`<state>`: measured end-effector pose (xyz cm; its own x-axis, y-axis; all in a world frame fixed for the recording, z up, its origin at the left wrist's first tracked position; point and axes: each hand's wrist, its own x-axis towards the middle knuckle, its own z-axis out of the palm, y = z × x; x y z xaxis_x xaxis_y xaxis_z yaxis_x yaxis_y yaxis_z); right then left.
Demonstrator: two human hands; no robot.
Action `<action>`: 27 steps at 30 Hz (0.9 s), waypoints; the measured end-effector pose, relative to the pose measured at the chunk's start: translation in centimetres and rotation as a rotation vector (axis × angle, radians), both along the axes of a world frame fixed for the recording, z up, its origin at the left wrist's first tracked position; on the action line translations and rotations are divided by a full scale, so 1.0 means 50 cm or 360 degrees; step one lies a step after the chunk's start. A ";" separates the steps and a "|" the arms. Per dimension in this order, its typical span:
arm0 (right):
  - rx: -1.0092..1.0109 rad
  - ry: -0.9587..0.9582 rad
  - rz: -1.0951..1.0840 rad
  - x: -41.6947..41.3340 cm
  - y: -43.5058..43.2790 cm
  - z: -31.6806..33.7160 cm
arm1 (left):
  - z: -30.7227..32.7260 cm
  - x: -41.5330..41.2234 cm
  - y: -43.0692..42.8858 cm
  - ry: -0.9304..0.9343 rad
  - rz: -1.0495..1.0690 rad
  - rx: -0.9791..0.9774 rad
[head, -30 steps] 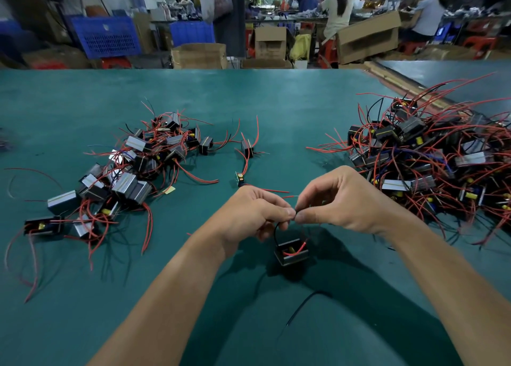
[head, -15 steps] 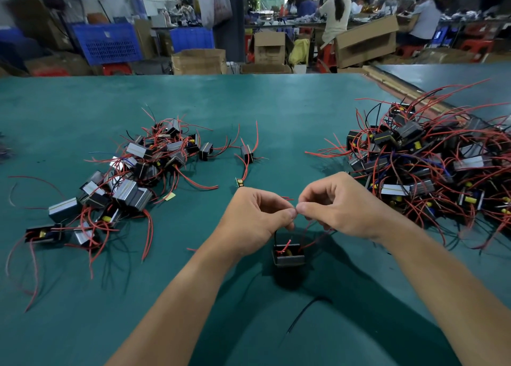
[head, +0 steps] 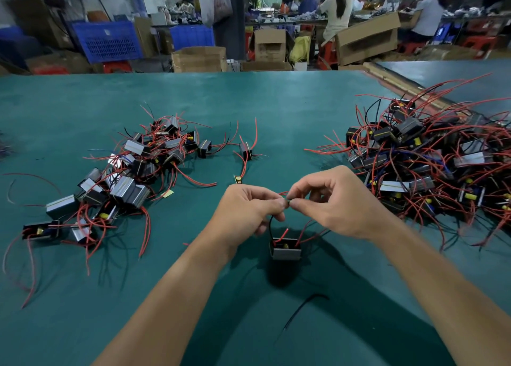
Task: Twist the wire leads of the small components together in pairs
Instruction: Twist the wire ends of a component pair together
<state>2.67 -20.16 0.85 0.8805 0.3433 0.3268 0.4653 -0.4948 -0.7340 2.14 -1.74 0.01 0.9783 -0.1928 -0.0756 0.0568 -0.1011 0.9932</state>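
Head view: the left hand (head: 249,210) and right hand (head: 331,199) meet fingertip to fingertip, each pinching the wire leads (head: 287,199) of a small component (head: 286,248), which hangs just below them over the green tabletop (head: 249,102).

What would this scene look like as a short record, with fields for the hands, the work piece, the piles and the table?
left hand: pinches the wire leads at its fingertips
right hand: pinches the same leads, fingertips meeting the left's
component: small dark block, hangs by red and black leads below both hands
left pile: components with red leads, loosely spread
right pile: larger, denser tangle
loose black wire: lies on the table, nearer the person
table: green surface
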 end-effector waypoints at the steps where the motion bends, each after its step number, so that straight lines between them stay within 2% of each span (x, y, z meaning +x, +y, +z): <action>1: -0.0007 -0.0005 -0.0013 0.001 -0.001 -0.001 | 0.000 0.000 0.001 0.0022 0.0001 -0.0028; 10: -0.0207 -0.0028 -0.0086 0.005 0.000 -0.005 | -0.005 -0.001 -0.003 -0.0056 -0.0007 -0.0019; 15: -0.0285 0.0091 -0.0057 0.006 -0.002 -0.002 | -0.015 -0.002 -0.011 -0.0422 -0.0022 0.0307; 17: -0.0272 0.0164 -0.0036 0.006 -0.005 0.000 | -0.020 0.000 -0.012 -0.0483 -0.0010 0.0377; 20: -0.0175 0.0137 -0.0066 0.003 -0.001 0.002 | -0.022 0.002 -0.011 -0.0473 0.0032 0.0371; 22: 0.0007 0.0089 -0.0068 -0.003 0.002 0.008 | -0.019 0.003 -0.011 -0.0437 0.0072 0.0298; 25: 0.0327 0.0348 0.0235 -0.018 0.001 0.026 | -0.014 0.002 -0.012 -0.0378 0.0071 0.0211; 27: 0.0332 0.0535 0.0470 -0.032 0.007 0.030 | -0.010 0.001 -0.013 -0.0362 0.0022 0.0219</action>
